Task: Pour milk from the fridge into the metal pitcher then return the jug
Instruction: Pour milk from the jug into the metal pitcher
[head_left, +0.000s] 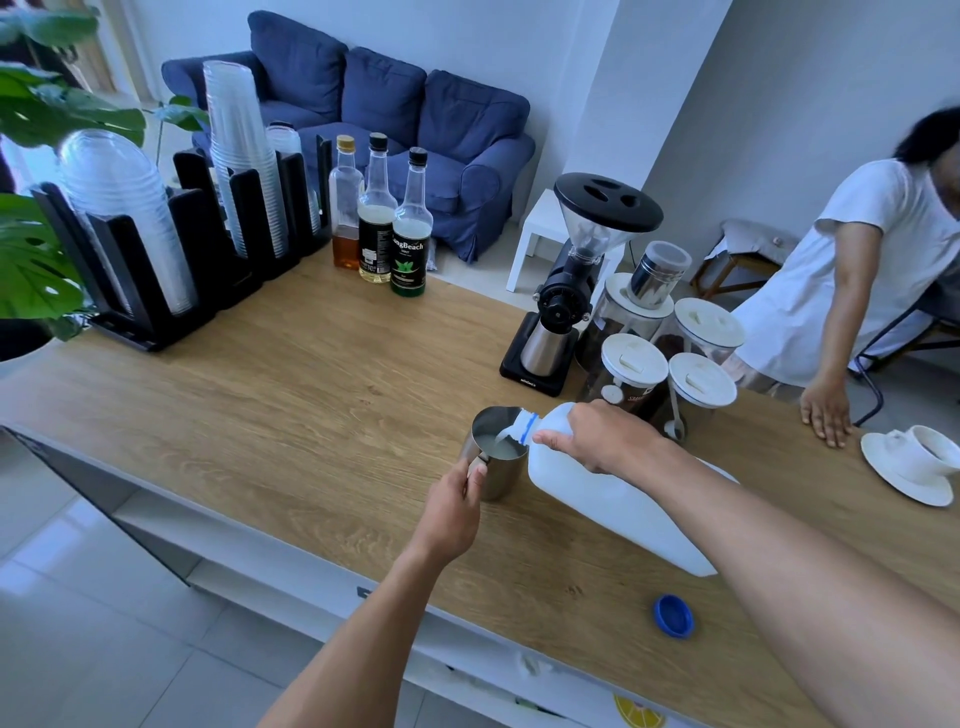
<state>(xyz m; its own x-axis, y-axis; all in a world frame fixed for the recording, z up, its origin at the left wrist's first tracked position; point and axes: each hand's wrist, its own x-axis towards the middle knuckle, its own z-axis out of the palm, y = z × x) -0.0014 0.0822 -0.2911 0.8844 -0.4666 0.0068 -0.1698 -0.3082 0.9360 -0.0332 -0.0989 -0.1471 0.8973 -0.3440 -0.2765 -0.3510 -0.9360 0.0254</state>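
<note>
A white plastic milk jug (613, 499) is tipped to the left over the wooden counter (311, 395), its open mouth above the metal pitcher (496, 467). Milk streams from the mouth, and white milk fills part of the pitcher. My right hand (597, 436) grips the jug near its neck from above. My left hand (452, 509) holds the pitcher by its handle, steadying it upright on the counter. The jug's blue cap (674, 616) lies loose on the counter near the front edge, below the jug.
A black coffee grinder (576, 291) and several white-lidded jars (670, 358) stand just behind the pitcher. Three syrup bottles (379, 218) and racks of plastic cups (244, 171) sit at the back left. Another person's hand (826, 415) rests beside a white cup and saucer (914, 462).
</note>
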